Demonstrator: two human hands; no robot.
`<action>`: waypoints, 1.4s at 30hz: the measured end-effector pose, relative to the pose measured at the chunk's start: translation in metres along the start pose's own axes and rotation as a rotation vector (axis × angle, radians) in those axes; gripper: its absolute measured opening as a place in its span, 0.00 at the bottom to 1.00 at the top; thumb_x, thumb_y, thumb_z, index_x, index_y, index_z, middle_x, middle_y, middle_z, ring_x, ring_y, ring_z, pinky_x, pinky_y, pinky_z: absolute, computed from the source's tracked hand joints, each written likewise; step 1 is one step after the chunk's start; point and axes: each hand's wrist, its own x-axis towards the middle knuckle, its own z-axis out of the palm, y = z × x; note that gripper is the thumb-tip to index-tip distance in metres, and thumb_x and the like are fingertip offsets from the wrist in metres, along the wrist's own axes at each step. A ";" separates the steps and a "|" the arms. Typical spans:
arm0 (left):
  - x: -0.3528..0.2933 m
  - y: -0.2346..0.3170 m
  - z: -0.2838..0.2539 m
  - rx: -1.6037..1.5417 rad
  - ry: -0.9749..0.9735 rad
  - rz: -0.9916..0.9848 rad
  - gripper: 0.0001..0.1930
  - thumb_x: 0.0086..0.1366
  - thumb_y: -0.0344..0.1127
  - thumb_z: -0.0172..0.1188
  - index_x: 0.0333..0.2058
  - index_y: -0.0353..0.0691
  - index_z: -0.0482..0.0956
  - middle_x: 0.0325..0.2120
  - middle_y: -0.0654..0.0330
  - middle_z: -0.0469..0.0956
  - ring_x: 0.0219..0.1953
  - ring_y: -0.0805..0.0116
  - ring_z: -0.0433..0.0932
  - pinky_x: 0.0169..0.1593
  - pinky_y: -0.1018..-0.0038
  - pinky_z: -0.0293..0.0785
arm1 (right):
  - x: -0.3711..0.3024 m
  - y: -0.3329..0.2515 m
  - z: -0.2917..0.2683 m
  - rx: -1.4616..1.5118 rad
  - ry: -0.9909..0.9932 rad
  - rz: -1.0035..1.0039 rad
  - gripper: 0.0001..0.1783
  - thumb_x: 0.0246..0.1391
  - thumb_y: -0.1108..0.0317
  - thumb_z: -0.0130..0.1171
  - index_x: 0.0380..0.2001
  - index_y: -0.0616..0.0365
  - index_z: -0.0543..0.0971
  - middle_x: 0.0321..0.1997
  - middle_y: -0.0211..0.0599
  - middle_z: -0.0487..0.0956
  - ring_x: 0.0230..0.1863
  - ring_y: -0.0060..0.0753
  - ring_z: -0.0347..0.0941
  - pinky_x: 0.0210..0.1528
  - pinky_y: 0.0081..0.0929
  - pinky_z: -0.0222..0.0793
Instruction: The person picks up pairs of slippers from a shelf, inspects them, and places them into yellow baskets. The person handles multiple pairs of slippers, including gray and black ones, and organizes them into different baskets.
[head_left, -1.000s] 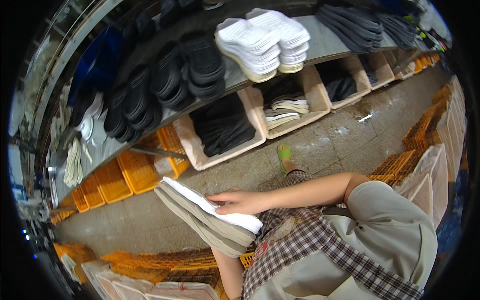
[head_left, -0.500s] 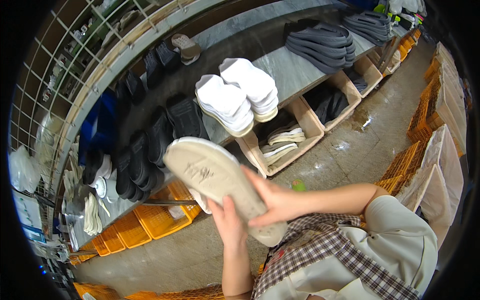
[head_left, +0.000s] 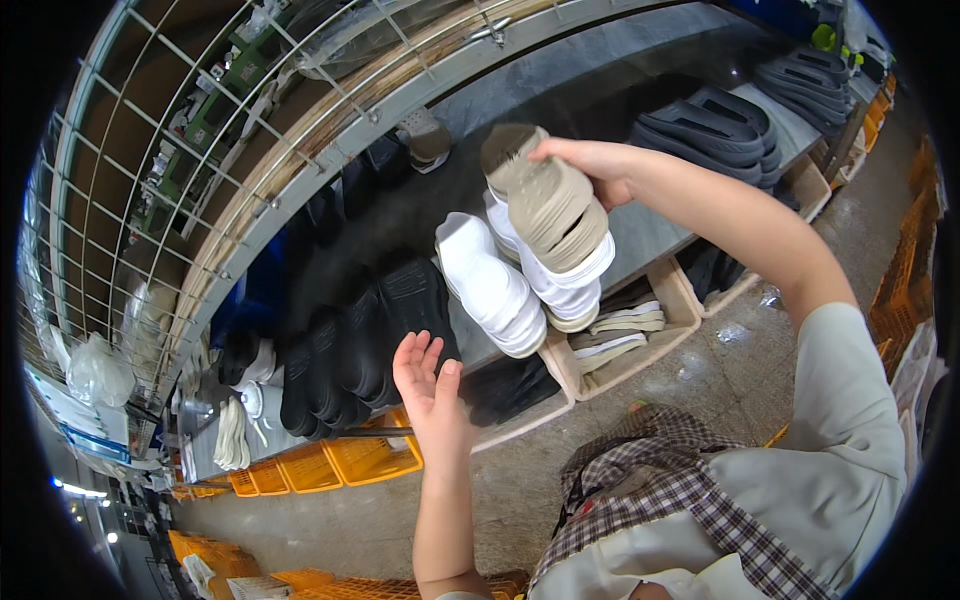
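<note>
My right hand (head_left: 592, 168) grips one end of a beige shoe sole (head_left: 552, 218), its ridged, grooved underside turned up. The sole lies on or just over the right one of two stacks of white soles (head_left: 572, 296); whether it rests there I cannot tell. Beside it stands the left white stack (head_left: 485, 282), on the bench edge. Nothing is in my left hand (head_left: 432, 385), which is raised with fingers apart in front of the black soles (head_left: 368, 345).
Grey soles (head_left: 705, 135) are stacked farther right on the long bench (head_left: 625, 238). Below are pale bins with soles, one bin (head_left: 690, 325) holding beige-white ones, and orange crates (head_left: 375, 462). Wire mesh (head_left: 215, 165) stands along the left and back. White gloves (head_left: 232, 435) lie at the left.
The sole has gone from in front of me, between both hands, up and away to the right white stack. My left hand has let go of it; the view has shifted.
</note>
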 end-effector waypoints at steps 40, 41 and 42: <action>0.425 -0.116 -0.056 -0.679 -0.375 -0.874 0.18 0.64 0.25 0.42 0.52 0.29 0.66 0.48 0.46 0.69 0.52 0.51 0.69 0.50 0.64 0.75 | -0.053 0.135 0.157 -0.961 0.552 -1.250 0.13 0.53 0.62 0.56 0.40 0.55 0.78 0.38 0.34 0.78 0.33 0.29 0.74 0.28 0.24 0.67; 0.382 -0.090 -0.073 -0.700 -0.502 -0.844 0.16 0.64 0.24 0.42 0.50 0.25 0.65 0.47 0.44 0.70 0.50 0.51 0.71 0.52 0.64 0.75 | -0.051 0.145 0.167 -0.917 0.517 -1.145 0.14 0.53 0.62 0.56 0.41 0.55 0.77 0.38 0.35 0.78 0.34 0.30 0.74 0.30 0.25 0.68; 0.343 -0.066 -0.084 -0.623 -0.296 -0.875 0.16 0.64 0.24 0.43 0.50 0.25 0.66 0.47 0.42 0.70 0.51 0.50 0.70 0.53 0.64 0.74 | -0.046 0.153 0.177 -0.844 0.497 -1.074 0.14 0.53 0.62 0.56 0.42 0.56 0.76 0.39 0.36 0.78 0.36 0.31 0.74 0.31 0.25 0.69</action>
